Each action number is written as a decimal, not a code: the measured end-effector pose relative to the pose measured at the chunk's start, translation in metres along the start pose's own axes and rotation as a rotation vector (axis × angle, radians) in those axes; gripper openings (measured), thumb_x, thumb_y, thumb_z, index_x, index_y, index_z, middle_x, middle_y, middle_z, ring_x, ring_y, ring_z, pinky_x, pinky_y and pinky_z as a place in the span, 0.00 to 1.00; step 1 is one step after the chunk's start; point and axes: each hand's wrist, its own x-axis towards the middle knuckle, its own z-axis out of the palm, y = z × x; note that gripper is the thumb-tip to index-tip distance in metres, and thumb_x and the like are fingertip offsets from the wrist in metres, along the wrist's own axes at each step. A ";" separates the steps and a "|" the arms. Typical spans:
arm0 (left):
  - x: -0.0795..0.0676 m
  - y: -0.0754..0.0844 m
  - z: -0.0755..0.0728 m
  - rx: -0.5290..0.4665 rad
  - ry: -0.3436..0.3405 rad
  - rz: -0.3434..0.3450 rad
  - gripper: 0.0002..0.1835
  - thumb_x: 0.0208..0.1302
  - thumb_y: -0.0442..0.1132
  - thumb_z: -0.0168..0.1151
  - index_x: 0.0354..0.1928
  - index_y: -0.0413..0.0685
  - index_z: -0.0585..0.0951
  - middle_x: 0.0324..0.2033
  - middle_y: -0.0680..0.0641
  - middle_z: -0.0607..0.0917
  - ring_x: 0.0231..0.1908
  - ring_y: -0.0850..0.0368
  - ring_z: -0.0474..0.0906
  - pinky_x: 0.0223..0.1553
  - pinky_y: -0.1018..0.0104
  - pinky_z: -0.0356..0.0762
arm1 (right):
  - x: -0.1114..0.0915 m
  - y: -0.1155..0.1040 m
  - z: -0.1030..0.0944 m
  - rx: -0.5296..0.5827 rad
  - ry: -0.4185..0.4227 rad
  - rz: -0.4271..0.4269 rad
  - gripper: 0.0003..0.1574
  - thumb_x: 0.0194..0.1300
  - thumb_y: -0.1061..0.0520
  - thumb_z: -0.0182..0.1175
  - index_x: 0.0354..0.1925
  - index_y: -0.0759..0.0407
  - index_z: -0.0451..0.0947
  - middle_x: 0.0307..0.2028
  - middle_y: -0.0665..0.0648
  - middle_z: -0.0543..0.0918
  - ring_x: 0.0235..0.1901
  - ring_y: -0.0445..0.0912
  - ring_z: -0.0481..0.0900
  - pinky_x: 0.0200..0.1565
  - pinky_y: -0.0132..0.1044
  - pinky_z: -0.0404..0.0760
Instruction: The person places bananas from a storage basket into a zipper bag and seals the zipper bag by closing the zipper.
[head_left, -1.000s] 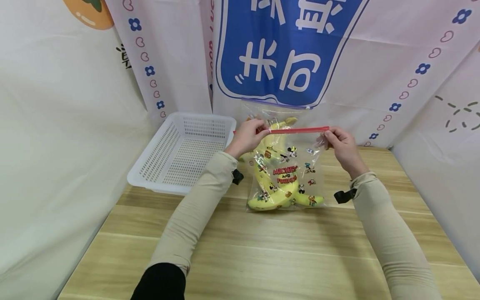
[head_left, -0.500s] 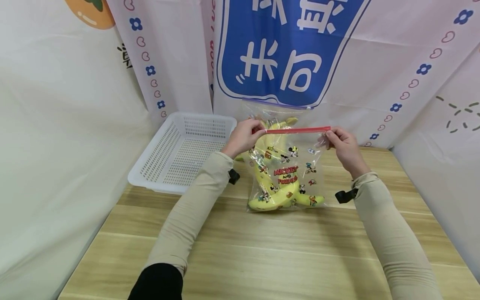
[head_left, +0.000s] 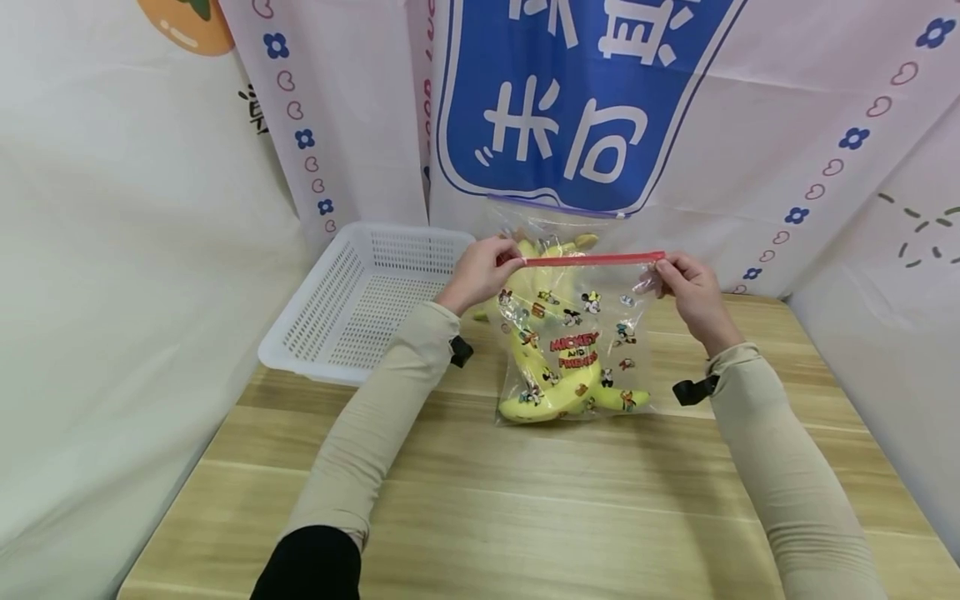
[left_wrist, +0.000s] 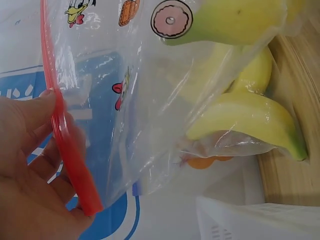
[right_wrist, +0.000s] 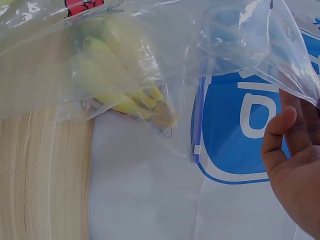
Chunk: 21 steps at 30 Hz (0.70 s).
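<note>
A clear zip bag (head_left: 577,317) with cartoon prints stands on the table, holding yellow bananas (head_left: 551,400) at its bottom. My left hand (head_left: 482,271) pinches the bag's red zip strip (head_left: 585,260) near its left end; the left wrist view shows the thumb in front and fingers behind. At the strip's right end, my right hand (head_left: 693,296) pinches the bag's corner. Directly behind stands a second clear bag (head_left: 517,218) with a purple zip strip (right_wrist: 199,120). More bananas (right_wrist: 120,75) are inside it, partly hidden by the front bag.
Left of the bags, a white perforated basket (head_left: 288,358) sits on the wooden table (head_left: 525,500), close to my left forearm. A printed cloth (head_left: 360,117) hangs right behind the bags, and pale cloth (head_left: 127,250) hangs along the left side.
My left hand has slid left along the red strip, baring more of it between the hands. My right hand stays at its end, and the bags stand as before.
</note>
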 end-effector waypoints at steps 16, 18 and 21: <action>0.001 -0.007 -0.003 0.021 0.011 0.002 0.09 0.68 0.43 0.57 0.39 0.45 0.81 0.34 0.48 0.79 0.34 0.56 0.74 0.36 0.65 0.72 | 0.001 0.004 -0.007 0.027 0.023 0.015 0.14 0.70 0.52 0.53 0.37 0.62 0.77 0.31 0.51 0.79 0.29 0.41 0.74 0.32 0.27 0.75; 0.001 -0.008 -0.003 0.019 0.012 0.005 0.09 0.68 0.43 0.57 0.39 0.45 0.81 0.34 0.48 0.79 0.34 0.56 0.74 0.37 0.65 0.73 | 0.001 0.004 -0.009 0.023 0.028 0.020 0.13 0.70 0.52 0.53 0.37 0.61 0.77 0.31 0.51 0.79 0.29 0.41 0.74 0.32 0.27 0.75; 0.001 -0.010 -0.003 0.015 0.018 0.005 0.08 0.67 0.41 0.58 0.38 0.44 0.82 0.35 0.48 0.80 0.34 0.55 0.74 0.37 0.65 0.73 | 0.001 0.004 -0.010 0.018 0.030 0.026 0.12 0.70 0.52 0.53 0.36 0.60 0.77 0.31 0.50 0.80 0.29 0.41 0.74 0.33 0.27 0.75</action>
